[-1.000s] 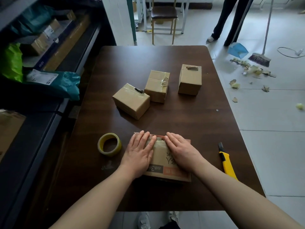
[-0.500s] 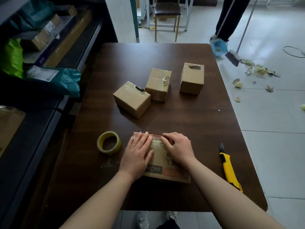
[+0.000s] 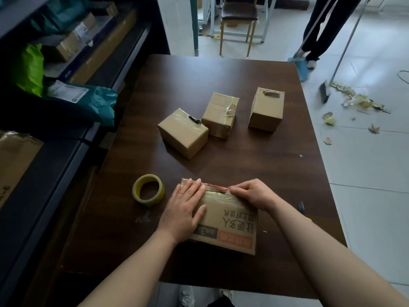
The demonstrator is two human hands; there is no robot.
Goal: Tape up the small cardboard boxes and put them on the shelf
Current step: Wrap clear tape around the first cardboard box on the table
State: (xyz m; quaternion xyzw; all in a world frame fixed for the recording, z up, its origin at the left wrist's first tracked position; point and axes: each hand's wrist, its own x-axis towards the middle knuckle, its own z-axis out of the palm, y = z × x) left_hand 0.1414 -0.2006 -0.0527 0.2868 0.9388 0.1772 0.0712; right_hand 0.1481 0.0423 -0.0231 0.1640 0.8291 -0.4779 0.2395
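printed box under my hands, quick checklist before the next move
1. Box held steady: ok, the left hand lies flat on the printed box.
2. Far edge sealed: not ok, a ragged gap shows where the right hand pinches it.
3. Tape roll within reach: ok, on the table beside the left hand.
4. Knife ready: cannot tell, only its tip shows past the right forearm.

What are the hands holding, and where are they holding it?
The right hand pinches the printed box at its far top edge; the left hand only presses flat on its top.
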